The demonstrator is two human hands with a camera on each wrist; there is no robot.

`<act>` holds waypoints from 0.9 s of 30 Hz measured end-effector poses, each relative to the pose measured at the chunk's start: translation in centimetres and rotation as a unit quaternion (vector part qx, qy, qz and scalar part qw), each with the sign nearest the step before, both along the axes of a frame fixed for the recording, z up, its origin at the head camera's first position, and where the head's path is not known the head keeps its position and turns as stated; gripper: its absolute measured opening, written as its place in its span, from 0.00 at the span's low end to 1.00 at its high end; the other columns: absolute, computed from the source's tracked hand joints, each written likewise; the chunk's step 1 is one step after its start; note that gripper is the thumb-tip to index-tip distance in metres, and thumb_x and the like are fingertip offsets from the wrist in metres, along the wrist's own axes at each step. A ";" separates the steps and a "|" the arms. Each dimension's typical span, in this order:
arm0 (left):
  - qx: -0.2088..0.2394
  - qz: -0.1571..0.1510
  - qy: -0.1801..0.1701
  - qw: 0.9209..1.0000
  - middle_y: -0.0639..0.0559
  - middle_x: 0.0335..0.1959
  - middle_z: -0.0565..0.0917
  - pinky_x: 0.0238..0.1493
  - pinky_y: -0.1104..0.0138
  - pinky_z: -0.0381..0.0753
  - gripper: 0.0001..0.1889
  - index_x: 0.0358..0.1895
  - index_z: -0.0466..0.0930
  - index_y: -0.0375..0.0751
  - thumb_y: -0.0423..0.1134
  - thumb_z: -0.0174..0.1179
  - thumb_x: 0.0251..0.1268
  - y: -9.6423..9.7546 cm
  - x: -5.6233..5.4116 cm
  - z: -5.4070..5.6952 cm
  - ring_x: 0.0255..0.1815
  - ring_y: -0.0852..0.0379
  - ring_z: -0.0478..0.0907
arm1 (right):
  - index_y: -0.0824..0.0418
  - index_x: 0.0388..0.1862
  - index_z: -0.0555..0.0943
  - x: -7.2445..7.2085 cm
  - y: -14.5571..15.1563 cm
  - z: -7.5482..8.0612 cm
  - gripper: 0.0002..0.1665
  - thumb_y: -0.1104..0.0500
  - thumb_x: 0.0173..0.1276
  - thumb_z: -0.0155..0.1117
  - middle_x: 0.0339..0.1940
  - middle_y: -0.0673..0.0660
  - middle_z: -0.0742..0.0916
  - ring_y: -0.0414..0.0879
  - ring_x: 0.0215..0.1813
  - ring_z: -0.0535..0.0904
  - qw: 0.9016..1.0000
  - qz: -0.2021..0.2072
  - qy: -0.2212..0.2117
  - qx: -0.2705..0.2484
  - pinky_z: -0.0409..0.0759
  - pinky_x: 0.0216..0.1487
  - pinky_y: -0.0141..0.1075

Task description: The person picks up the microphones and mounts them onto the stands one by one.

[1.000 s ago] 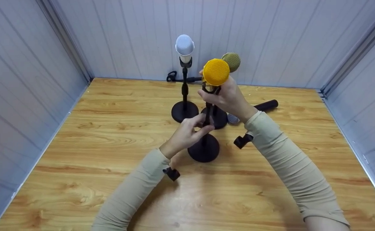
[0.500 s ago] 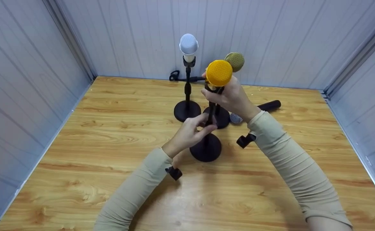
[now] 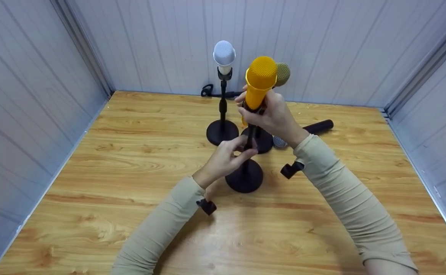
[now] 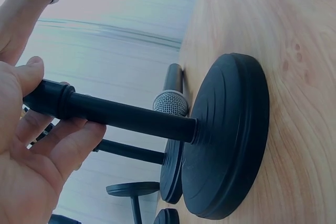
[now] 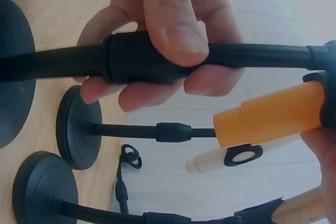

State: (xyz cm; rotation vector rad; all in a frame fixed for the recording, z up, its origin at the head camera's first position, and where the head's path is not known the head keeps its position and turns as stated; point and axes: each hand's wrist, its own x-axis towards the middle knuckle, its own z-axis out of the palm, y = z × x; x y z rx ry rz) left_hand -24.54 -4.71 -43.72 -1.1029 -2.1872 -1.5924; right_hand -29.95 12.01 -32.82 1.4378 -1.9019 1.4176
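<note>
Upper centre in the head view, the right hand (image 3: 275, 114) curls its fingers round a yellow mesh-headed microphone (image 3: 261, 80); below, the left hand (image 3: 226, 157) grips a black round-based stand (image 3: 244, 178). Behind, a gold-mesh microphone (image 3: 283, 73) is partly hidden, a white microphone (image 3: 224, 54) stands left, and the right wrist (image 3: 302, 138) crosses a black, silver-meshed microphone (image 3: 321, 126) lying at right.

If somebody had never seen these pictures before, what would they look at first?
Probably the bright yellow microphone, in the middle of the head view, with the right grip at its lower part and the left grip around the black stand below. Next, perhaps, the white microphone farther back and left, on a second stand.
</note>
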 end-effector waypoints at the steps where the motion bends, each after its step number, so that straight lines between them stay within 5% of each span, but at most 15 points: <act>1: -0.002 0.000 -0.001 1.000 0.54 0.37 0.86 0.47 0.65 0.85 0.07 0.46 0.80 0.39 0.39 0.61 0.75 0.0 0.0 0.0 0.40 0.59 0.84 | 0.72 0.57 0.73 0.1 0.0 0.0 0.23 0.71 0.65 0.69 0.47 0.59 0.88 0.51 0.50 0.85 1.000 -0.001 -0.003 0.000 0.83 0.55 0.46; 15: -0.012 -0.003 -0.006 1.000 0.56 0.36 0.85 0.46 0.65 0.84 0.07 0.45 0.80 0.40 0.40 0.61 0.75 0.1 -0.2 0.2 0.41 0.61 0.85 | 0.73 0.51 0.78 0.2 0.3 0.0 0.17 0.72 0.65 0.70 0.48 0.63 0.86 0.58 0.52 0.82 1.000 -0.011 0.026 -0.001 0.80 0.59 0.45; 21: -0.010 -0.007 -0.014 1.000 0.55 0.37 0.85 0.47 0.64 0.84 0.06 0.45 0.80 0.40 0.39 0.61 0.75 0.1 -0.2 0.2 0.41 0.60 0.85 | 0.67 0.61 0.75 0.2 0.9 0.4 0.27 0.69 0.65 0.72 0.57 0.55 0.86 0.53 0.61 0.81 0.999 -0.013 0.031 0.032 0.75 0.66 0.51; 27: -0.006 -0.005 -0.018 1.000 0.56 0.37 0.85 0.47 0.63 0.84 0.06 0.45 0.81 0.41 0.39 0.61 0.74 0.0 -0.2 0.2 0.41 0.60 0.84 | 0.67 0.72 0.68 0.5 2.1 0.4 0.37 0.69 0.67 0.71 0.71 0.55 0.77 0.52 0.64 0.79 0.997 -0.003 0.023 0.074 0.81 0.59 0.45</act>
